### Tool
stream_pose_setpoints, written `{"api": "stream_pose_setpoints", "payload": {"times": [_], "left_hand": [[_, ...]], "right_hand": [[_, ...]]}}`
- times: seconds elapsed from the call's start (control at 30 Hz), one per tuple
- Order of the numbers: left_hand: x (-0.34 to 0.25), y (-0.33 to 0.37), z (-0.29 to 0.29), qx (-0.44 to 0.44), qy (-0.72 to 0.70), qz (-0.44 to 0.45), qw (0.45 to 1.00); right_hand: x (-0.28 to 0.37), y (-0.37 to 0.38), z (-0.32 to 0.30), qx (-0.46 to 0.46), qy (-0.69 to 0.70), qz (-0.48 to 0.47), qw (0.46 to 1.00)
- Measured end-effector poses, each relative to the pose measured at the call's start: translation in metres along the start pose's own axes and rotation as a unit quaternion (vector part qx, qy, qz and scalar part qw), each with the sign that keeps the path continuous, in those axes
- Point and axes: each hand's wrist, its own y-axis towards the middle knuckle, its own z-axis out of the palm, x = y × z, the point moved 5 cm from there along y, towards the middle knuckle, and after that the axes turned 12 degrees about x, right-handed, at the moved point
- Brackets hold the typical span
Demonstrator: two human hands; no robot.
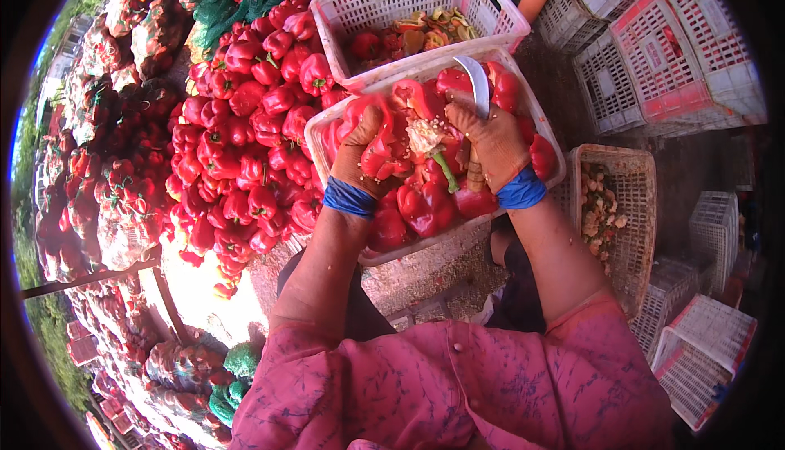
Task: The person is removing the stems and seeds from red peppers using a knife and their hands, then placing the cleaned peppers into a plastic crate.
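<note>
My left hand (361,154), in a brown glove with a blue cuff, grips a cut red bell pepper (383,152) over a white plastic crate (540,114) full of red peppers. My right hand (494,146), gloved the same way, holds a curved knife (477,82) with its blade pointing up. Between the hands sits a pale seed core with a green stem (431,143), just above the peppers.
A large heap of whole red peppers (237,147) lies to the left. A second white crate (409,0) behind holds pepper scraps. A brown basket (630,204) on the right contains cores. Stacked crates (670,49) stand at far right; netted sacks of peppers (106,164) lie left.
</note>
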Motion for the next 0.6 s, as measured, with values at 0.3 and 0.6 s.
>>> {"api": "stream_pose_setpoints", "payload": {"times": [0.3, 0.6], "left_hand": [[-0.018, -0.003, 0.002, -0.122, 0.044, 0.013, 0.991], [-0.002, 0.001, -0.012, -0.116, 0.292, 0.009, 0.949]], "right_hand": [[0.035, -0.031, 0.048, 0.031, -0.613, -0.268, 0.743], [0.001, -0.012, 0.009, 0.018, -0.058, 0.024, 0.998]]}}
